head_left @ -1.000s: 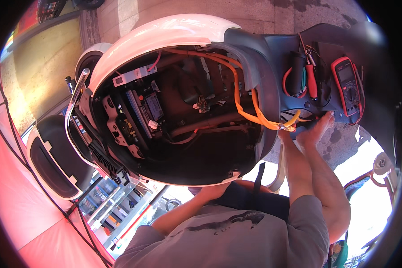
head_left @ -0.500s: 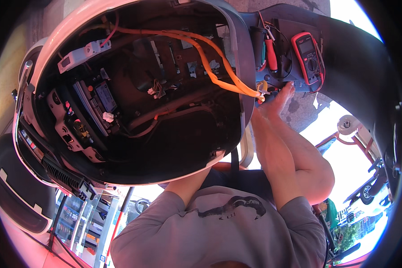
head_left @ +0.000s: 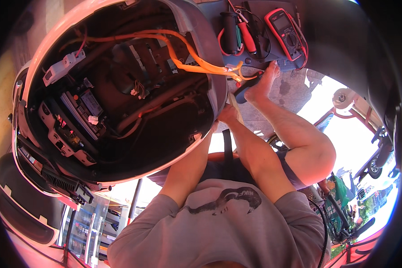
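Observation:
My right hand is beside the outer rim of an open scooter body, with its fingers mostly hidden behind that rim. My left forearm runs up under the body's near edge, and the left hand is out of sight behind it. Two thick orange cables cross the dark compartment and hang over the rim, their split ends above my right hand and apart from it. Inside are a white breaker-like box, a small wire bundle with a white connector and a finned module.
On the dark footboard at the upper right lie a red multimeter, a red-handled screwdriver and a black cylindrical grip. My bare foot is beside a dark sandal. The seat is tipped out at the left.
The whole view has shifted, so the scooter body and tools appear further up and left. My right hand has moved down and left, away from the cable ends to the rim.

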The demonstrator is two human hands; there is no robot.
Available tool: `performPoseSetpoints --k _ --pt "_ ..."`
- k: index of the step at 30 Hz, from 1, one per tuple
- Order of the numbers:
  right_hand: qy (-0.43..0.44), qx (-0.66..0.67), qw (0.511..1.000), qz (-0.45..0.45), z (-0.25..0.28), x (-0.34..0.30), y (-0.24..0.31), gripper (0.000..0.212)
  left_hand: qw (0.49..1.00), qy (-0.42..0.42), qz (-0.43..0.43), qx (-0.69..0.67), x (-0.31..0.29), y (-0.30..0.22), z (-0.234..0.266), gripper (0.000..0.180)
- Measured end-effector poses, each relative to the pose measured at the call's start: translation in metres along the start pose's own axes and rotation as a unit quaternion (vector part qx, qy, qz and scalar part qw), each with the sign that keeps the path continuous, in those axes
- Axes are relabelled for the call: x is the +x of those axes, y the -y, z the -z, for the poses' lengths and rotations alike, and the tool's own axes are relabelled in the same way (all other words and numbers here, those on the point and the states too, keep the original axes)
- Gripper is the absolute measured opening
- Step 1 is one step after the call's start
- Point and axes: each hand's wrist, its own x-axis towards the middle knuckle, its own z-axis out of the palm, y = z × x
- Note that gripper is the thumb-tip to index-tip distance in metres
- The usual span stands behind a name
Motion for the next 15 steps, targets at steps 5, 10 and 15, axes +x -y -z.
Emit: performPoseSetpoints --k 5,10,15 --pt "0.001 0.027 0.997 0.066 0.003 -0.008 0.008 0.061 0.998 -0.061 0.011 -0.019 -0.049 0.002 -0.044 0.018" --pt "0.002 0.243 0.969 0.039 0.036 -0.035 0.029 0.061 0.996 -0.052 0.057 -0.045 -0.089 -0.017 -0.077 0.021" --pt "-0.233 0.471 0.843 0.113 0.106 -0.039 0.049 0.06 0.998 -0.053 0.022 0.006 -0.119 -0.013 -0.078 0.022"
